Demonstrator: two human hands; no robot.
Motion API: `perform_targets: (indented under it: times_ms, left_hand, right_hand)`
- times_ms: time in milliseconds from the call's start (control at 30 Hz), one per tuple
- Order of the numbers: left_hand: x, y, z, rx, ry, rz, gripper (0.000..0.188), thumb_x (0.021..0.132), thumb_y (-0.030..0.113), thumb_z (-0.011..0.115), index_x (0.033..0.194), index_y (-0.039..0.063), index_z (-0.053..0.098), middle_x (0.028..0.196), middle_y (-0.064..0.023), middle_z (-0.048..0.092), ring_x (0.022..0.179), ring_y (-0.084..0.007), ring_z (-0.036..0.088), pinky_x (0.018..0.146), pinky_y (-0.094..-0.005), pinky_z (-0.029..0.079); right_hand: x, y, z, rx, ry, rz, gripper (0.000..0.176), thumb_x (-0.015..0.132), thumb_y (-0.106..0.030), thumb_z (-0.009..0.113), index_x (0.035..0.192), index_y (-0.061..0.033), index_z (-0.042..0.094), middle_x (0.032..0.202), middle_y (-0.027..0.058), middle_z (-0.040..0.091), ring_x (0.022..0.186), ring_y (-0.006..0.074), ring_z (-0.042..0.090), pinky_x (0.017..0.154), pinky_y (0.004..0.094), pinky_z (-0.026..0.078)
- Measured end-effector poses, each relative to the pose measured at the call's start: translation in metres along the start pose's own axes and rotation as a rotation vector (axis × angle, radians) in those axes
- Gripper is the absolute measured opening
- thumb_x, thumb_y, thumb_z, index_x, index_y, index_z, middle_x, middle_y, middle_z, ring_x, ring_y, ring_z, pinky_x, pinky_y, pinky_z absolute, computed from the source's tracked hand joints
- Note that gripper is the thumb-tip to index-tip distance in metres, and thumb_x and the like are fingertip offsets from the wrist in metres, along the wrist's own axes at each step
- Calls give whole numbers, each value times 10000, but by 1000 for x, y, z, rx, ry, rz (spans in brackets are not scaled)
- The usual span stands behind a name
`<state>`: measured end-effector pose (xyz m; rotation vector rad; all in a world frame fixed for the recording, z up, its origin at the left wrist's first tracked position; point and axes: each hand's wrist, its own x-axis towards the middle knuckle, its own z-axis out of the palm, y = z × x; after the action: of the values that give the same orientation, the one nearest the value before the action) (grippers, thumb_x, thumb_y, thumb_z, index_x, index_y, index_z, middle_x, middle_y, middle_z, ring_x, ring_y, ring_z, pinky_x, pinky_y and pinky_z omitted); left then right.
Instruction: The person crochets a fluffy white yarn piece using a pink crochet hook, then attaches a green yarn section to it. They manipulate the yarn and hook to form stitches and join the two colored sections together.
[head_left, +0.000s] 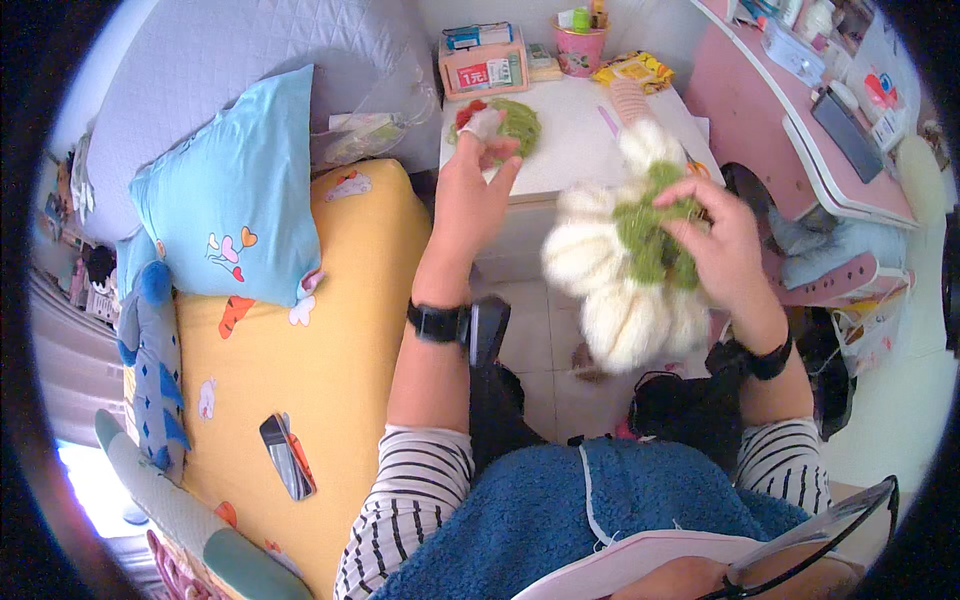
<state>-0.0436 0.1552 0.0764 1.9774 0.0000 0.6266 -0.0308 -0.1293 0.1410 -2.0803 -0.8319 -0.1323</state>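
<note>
My right hand (716, 232) grips the green centre of a fluffy cream-and-green yarn piece (600, 259) with rounded petal-like lobes, held in the air at the front right of the white table. My left hand (476, 184) is raised over the table's left part, fingers apart, with something white at its index fingertip, perhaps a wrapping. Just beyond that hand lie a coil of green yarn (529, 127) and a small red piece (471, 114). A beige ribbed knitted piece (632, 101) lies behind the cream lobes, and orange scissor handles (699, 169) show beside the right hand.
On the white table (570, 112) stand a pink organizer box (484, 66) and a pink floral bucket (579, 46), with a yellow packet (637, 71) beside them. A bed with yellow sheet (352, 300), blue pillow (240, 195) and phone (287, 456) is at left; a pink desk (757, 82) is at right.
</note>
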Motion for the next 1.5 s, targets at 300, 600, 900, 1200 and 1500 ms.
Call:
perform_targets:
  times_ms: [300, 600, 900, 1200, 1500]
  left_hand:
    - [30, -116, 33, 724, -94, 31, 492, 772, 132, 724, 1237, 109, 564, 1343, -142, 510, 1360, -408, 327, 1083, -604, 284]
    - [47, -113, -17, 508, 214, -116, 311, 803, 69, 686, 1109, 46, 634, 1112, -181, 645, 1105, -380, 574, 915, -412, 469]
    - [57, -83, -55, -439, 501, -78, 332, 936, 79, 583, 1260, 21, 535, 1189, -112, 614, 1093, -253, 607, 901, -373, 492]
    - [32, 10, -13, -1089, 26, -204, 438, 983, 116, 516, 1397, 39, 397, 1317, -113, 538, 1172, -233, 562, 961, -403, 491]
    - [-25, 52, 76, -636, -500, -164, 880, 742, 256, 844, 1393, -32, 327, 1272, -139, 536, 1192, -214, 522, 1017, -357, 427]
  right_hand:
    - [149, 29, 22, 55, 206, -74, 186, 826, -125, 686, 993, -47, 663, 861, 59, 680, 791, 129, 616, 722, 269, 482]
    - [226, 88, 87, 57, 280, -46, 239, 796, -191, 733, 1001, -76, 695, 811, 101, 674, 699, 178, 602, 658, 307, 476]
    - [245, 120, 130, -124, 224, -156, 362, 836, -278, 705, 1129, -74, 645, 957, 161, 681, 873, 258, 658, 782, 354, 509]
    - [144, 49, 28, 634, -133, 46, 790, 839, -245, 754, 1467, -55, 315, 1310, 92, 543, 1118, 217, 546, 944, 357, 452]
    - [3, 67, -1, 551, 9, 244, 414, 860, -145, 678, 1234, -10, 562, 1109, 94, 666, 1002, 182, 632, 872, 331, 500]
